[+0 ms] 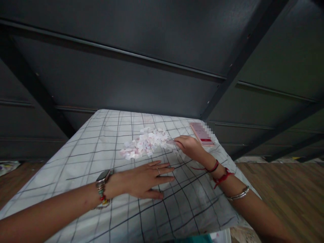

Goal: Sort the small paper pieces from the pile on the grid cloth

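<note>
A loose heap of small white and pinkish paper scraps [148, 142] lies on a white tablecloth [83, 148] with dark grid lines. My left hand [144, 179] rests flat on the cloth in front of the heap, fingers spread and holding nothing. At the right end of the heap, my right hand [188, 145] is closed, thumb and finger pinched on a small pale translucent piece [171, 142]. What exactly that piece is, I cannot tell. A few stray scraps [176, 153] show just below the right hand.
Behind my right hand lies a phone [202, 135] in a pink case, near the table's right edge. A dark panelled wall [131, 81] rises at the table's far side. Wooden floor [286, 185] shows at right. A teal item [194, 239] is partly visible below the front edge.
</note>
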Demonstrator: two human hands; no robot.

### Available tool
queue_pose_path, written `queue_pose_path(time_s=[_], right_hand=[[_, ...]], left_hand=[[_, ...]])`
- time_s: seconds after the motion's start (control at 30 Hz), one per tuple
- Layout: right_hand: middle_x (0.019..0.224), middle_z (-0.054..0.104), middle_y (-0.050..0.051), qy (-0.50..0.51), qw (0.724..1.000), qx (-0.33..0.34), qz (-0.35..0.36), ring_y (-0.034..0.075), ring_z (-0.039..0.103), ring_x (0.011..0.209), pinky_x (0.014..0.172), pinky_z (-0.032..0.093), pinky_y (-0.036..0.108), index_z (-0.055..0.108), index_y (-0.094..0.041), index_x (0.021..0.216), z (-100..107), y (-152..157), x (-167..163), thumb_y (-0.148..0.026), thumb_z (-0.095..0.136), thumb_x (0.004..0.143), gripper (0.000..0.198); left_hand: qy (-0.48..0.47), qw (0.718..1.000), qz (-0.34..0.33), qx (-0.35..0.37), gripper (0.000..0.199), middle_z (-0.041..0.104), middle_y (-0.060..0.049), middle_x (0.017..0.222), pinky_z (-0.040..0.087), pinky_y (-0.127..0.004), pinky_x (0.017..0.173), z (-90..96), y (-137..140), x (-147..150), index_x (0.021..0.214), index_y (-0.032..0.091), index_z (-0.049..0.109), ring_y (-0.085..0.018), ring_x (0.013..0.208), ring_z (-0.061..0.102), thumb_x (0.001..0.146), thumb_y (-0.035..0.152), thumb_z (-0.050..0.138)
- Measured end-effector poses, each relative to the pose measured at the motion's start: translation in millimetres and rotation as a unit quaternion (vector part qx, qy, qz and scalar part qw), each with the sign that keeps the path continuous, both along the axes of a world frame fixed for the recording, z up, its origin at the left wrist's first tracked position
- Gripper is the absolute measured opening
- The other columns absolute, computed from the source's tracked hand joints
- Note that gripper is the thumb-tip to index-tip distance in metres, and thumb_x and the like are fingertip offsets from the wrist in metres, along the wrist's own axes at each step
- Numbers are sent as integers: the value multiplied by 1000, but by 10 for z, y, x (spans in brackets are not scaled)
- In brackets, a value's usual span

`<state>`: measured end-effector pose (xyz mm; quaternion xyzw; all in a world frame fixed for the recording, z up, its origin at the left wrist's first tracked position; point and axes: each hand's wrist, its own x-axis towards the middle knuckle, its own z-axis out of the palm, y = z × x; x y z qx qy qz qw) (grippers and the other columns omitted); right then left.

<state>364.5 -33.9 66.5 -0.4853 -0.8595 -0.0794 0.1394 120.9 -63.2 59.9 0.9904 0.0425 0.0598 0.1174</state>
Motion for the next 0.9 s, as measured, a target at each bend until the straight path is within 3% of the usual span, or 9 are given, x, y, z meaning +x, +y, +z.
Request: queue_pose_path(time_s=[0.13, 0.23, 0.5, 0.77, 0.9], right_hand=[[79, 62, 4, 11, 999, -27, 44, 13, 56, 78, 69, 41, 24, 60, -16, 85, -5, -11, -31, -21, 39, 89, 22], [79, 63, 3, 24, 996, -47, 70, 13, 56, 76, 68, 42, 23, 61, -17, 87, 3, -69, -38, -23, 40, 89, 21], [82, 63, 5, 2, 998, -7, 61, 14, 55, 81, 72, 42, 25, 60, -15, 85, -9, 2, -96, -21, 37, 90, 25], [76, 61, 3, -25, 998, -59, 24, 13, 54, 73, 67, 40, 23, 60, -17, 84, 121, -307, -20, -23, 40, 89, 22], [77, 61, 5, -17, 999, -43, 3, 13, 55, 75, 69, 40, 24, 61, -16, 85, 125, -376, 44, -20, 39, 89, 23]], left_hand=[[-22, 999, -14, 18, 46, 34, -9, 138, 27, -40, 105, -56, 36, -10, 131, 18, 37, -24, 127, 30, 90, 39, 40], [-40, 998, 16, 36, 44, 35, -10, 137, 28, -39, 105, -116, 67, -14, 130, 17, 38, -23, 126, 32, 91, 38, 37], [-39, 997, 38, 57, 43, 37, -12, 135, 29, -39, 104, -183, 77, 1, 129, 14, 37, -24, 125, 34, 91, 36, 36], [-2, 991, 63, 119, 37, 44, -8, 131, 39, -34, 96, -135, -27, 20, 122, 14, 45, -22, 116, 44, 90, 31, 37], [15, 986, 82, 147, 36, 47, -9, 128, 42, -34, 93, -129, -74, -15, 120, 13, 46, -22, 115, 46, 92, 31, 32]])
